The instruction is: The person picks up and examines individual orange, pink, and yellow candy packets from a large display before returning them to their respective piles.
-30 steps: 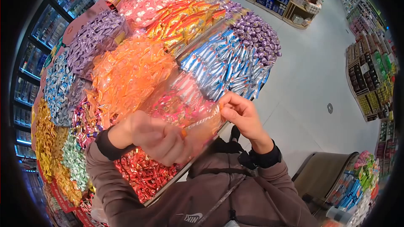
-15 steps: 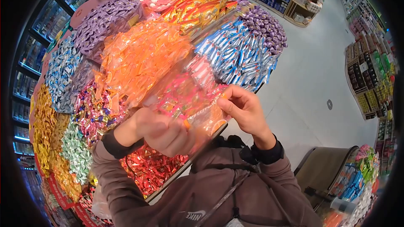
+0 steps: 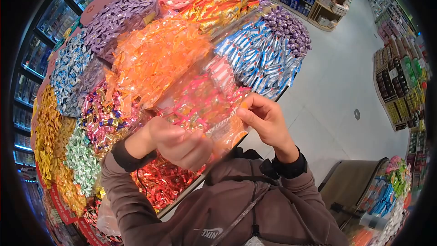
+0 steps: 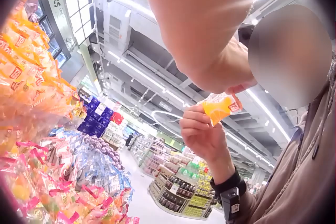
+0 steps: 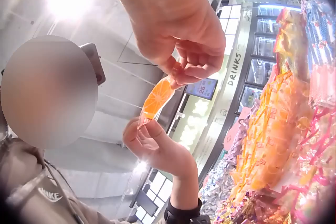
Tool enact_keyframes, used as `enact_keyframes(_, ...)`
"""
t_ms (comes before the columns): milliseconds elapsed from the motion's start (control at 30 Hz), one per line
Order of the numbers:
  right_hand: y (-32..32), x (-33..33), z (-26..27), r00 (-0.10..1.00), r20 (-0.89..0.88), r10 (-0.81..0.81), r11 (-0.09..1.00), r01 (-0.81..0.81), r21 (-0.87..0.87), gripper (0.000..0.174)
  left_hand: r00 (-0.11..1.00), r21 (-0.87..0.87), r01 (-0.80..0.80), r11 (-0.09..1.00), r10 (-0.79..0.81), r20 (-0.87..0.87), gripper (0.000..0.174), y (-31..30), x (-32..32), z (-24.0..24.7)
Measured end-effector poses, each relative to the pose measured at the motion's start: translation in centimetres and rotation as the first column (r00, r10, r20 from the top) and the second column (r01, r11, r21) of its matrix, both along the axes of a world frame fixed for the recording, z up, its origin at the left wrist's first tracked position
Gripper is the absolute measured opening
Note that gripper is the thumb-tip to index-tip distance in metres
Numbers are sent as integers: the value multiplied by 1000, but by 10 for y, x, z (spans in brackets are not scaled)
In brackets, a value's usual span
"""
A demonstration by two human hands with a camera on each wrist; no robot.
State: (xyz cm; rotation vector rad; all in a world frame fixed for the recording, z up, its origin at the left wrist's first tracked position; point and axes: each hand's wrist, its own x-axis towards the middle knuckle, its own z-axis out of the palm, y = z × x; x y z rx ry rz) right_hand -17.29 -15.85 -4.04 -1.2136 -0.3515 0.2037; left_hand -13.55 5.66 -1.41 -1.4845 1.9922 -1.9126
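Note:
A small orange-and-clear candy packet with an orange-slice print is held between my two hands. In the right wrist view, the fingertips of my right hand pinch its upper end. My left hand pinches the lower end with thumb and fingers. From the left wrist, the packet stretches between both sets of fingertips. Seen from the head, my left hand, slightly blurred, and my right hand are over the near edge of a bin of pink-wrapped candies.
Heaped around are orange-wrapped candies, blue-and-white sticks and red-wrapped candies. Purple candies lie behind. Floor runs to the right, with stocked shelves beyond and a brown bin at lower right.
The candy display has shifted right in the head view, mostly in the first half second. Both hands stay close together, with the left a little further right in the view.

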Motion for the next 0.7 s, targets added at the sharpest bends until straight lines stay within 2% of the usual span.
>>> enact_keyframes(133, 0, -6, -2, 996, 40, -86, 996, 85, 22, 9, 1000, -15, -3, 1000, 4, 31, 16, 0, 0, -4)
enact_keyframes(333, -7, -17, 11, 977, 159, -145, 989, 149, -13, 7, 995, 31, -103, 994, 104, -12, 8, 10, -5, -1)
enact_keyframes(433, -6, -17, 10, 959, 215, -182, 980, 194, -38, 8, 998, 20, -58, 998, 59, -40, 9, 8, -3, -2)
enact_keyframes(633, -6, -17, 14, 978, 147, -149, 988, 154, -21, 8, 998, 12, -60, 998, 60, -37, 7, 10, -2, -3)
enact_keyframes(700, -6, -16, 15, 984, 110, -142, 990, 143, -2, 8, 968, 166, -72, 983, 109, -226, 6, 11, -8, 2)
